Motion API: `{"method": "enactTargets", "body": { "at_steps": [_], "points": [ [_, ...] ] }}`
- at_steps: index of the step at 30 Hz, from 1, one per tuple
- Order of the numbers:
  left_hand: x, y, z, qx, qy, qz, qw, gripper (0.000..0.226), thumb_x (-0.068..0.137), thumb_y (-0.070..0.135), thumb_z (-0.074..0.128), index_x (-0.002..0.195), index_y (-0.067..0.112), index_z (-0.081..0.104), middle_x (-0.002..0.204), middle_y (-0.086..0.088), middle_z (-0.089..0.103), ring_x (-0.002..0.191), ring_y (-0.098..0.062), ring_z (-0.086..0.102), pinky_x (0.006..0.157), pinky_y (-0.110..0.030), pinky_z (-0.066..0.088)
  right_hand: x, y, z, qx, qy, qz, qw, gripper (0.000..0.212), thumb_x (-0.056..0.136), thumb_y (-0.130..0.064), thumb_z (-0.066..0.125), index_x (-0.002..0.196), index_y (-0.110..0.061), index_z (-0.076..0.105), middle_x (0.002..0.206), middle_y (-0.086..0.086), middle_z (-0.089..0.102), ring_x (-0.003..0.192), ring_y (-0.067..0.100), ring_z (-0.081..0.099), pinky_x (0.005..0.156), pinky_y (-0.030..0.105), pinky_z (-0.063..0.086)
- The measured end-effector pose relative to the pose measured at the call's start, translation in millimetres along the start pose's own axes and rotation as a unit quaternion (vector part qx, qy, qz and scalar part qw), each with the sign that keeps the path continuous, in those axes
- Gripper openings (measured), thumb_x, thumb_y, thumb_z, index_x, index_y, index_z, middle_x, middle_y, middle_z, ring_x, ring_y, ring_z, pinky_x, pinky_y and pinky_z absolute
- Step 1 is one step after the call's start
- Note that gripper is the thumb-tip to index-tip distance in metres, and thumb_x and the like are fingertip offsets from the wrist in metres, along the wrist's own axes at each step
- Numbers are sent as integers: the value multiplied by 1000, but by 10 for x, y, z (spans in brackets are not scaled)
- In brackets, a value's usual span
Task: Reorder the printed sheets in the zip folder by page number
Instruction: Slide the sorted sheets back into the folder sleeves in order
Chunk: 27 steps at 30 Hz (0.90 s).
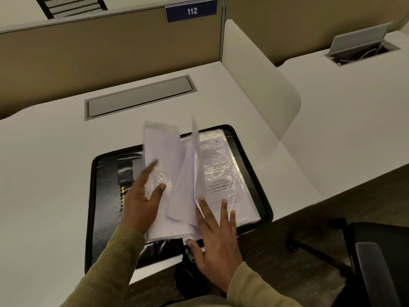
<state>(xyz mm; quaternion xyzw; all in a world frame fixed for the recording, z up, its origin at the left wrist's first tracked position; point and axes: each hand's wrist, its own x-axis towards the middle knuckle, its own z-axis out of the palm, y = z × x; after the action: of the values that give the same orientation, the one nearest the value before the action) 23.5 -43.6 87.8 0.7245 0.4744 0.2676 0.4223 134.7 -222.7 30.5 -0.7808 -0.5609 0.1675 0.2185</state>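
A black zip folder [250,165] lies open on the white desk [55,156], its near edge hanging over the desk front. Clear plastic sleeves with printed sheets fill it. My left hand [141,202] presses flat with spread fingers against a raised bundle of sleeves [161,151] that stands tilted up from the spine. My right hand [217,238] rests on the right-hand stack, its fingertips at the lower edge of one upright sleeve [194,165]. The top right page [221,173] shows printed text under crinkled plastic. The zip pull [190,254] hangs at the near edge.
A closed grey cable hatch [139,97] sits in the desk behind the folder. A white divider panel [261,78] rises at the right, with another desk and an open hatch [363,47] beyond. A black office chair [376,262] stands at lower right. The back partition carries a sign reading 112 [191,11].
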Motion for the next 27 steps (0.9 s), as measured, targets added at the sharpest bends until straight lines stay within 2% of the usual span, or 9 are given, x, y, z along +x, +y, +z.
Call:
{"method": "enactTargets", "body": {
  "at_steps": [2, 4, 9, 12, 14, 16, 19, 22, 27],
  "points": [
    [3, 43, 35, -52, -16, -60, 997, 24, 92, 38, 61, 115, 33, 67, 123, 7, 63, 112, -16, 60, 89, -36, 52, -8, -21, -13, 7, -16, -11, 1000, 79, 97, -52, 44, 161, -29, 4, 167, -16, -16, 150, 41, -23, 119, 66, -2],
    [19, 84, 75, -66, -52, -105, 991, 33, 84, 53, 61, 100, 26, 71, 107, 7, 68, 99, -13, 63, 80, -31, 50, -14, -16, -8, 23, -24, -15, 999, 76, 98, -53, 42, 161, -32, 4, 166, -18, -15, 151, 37, -24, 121, 65, 3],
    [97, 38, 177, -48, -47, -160, 985, 11, 83, 29, 75, 81, 19, 71, 89, -1, 71, 89, -28, 67, 84, -50, 56, 23, 77, -51, 183, 45, -23, 982, 74, 93, -59, 58, 157, -35, 28, 169, -12, 1, 156, 21, 1, 124, 47, 22],
    [89, 21, 212, -70, -35, -193, 978, 14, 85, 24, 73, 81, 11, 69, 88, -7, 72, 87, -32, 68, 83, -50, 57, 158, 189, -243, 300, 115, 75, 944, 78, 84, -68, 62, 153, -43, 33, 166, -12, 11, 150, 5, 21, 110, 22, 41],
    [68, 8, 232, -91, -32, -207, 974, 18, 88, 21, 69, 84, 3, 65, 88, -11, 70, 85, -33, 68, 78, -46, 59, 293, 359, -364, 362, 134, 184, 904, 79, 82, -60, 69, 151, -41, 35, 152, -9, 38, 134, 4, 43, 91, 9, 49],
    [36, 15, 242, -103, -34, -217, 970, 19, 90, 18, 66, 83, 2, 62, 86, -12, 68, 80, -30, 66, 67, -36, 56, 436, 574, -453, 388, 99, 284, 871, 67, 86, -48, 72, 146, -34, 44, 132, -4, 55, 115, 11, 56, 79, 12, 48],
    [22, 26, 262, -112, -34, -222, 968, 15, 92, 15, 62, 81, 6, 61, 84, -9, 68, 76, -24, 65, 61, -28, 50, 600, 886, -504, 326, 59, 330, 884, 41, 90, -44, 70, 124, -25, 60, 112, -4, 65, 91, 7, 60, 76, 20, 50],
    [27, 14, 264, -112, -36, -224, 967, 17, 92, 16, 62, 84, 2, 61, 85, -11, 68, 79, -29, 66, 64, -32, 53, 709, 1057, -499, 306, 45, 339, 889, 32, 90, -44, 71, 113, -23, 63, 99, -9, 64, 89, 8, 61, 84, 27, 52],
    [23, -22, 304, -113, -45, -226, 967, 25, 91, 20, 64, 90, -5, 60, 93, -19, 69, 89, -40, 66, 81, -48, 55, 833, 1238, -489, 268, 27, 338, 902, 24, 90, -39, 73, 102, -21, 63, 91, -6, 65, 84, 11, 61, 76, 22, 47]
  ]
}}
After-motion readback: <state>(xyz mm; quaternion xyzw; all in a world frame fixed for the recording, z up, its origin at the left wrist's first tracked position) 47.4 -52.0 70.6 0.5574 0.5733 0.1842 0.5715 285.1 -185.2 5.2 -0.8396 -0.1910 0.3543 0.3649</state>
